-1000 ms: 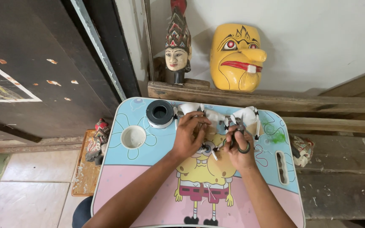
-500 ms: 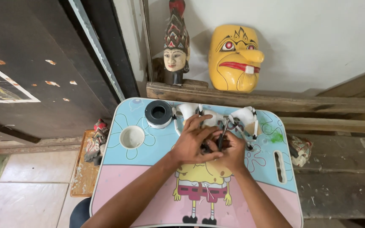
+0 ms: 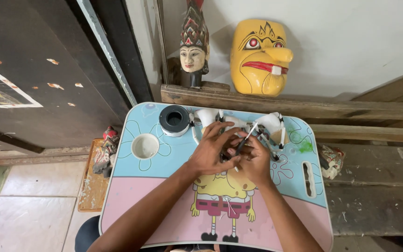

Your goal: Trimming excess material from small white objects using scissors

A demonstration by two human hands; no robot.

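The lap table (image 3: 131, 200) is bearing a white headset-like frame (image 3: 276, 123) at its far edge, beside a black tape roll (image 3: 174, 119); the left hand (image 3: 211, 151) is gripping the frame's middle while the right hand (image 3: 255, 161) is pinching a thin dark tool (image 3: 241, 143) (a fastening step, apparently, next needing steady tip placement); since earlier, both hands are sitting closer together.

White carved mask (image 3: 239, 126) — flat on the cartoon lap table (image 3: 164, 196).
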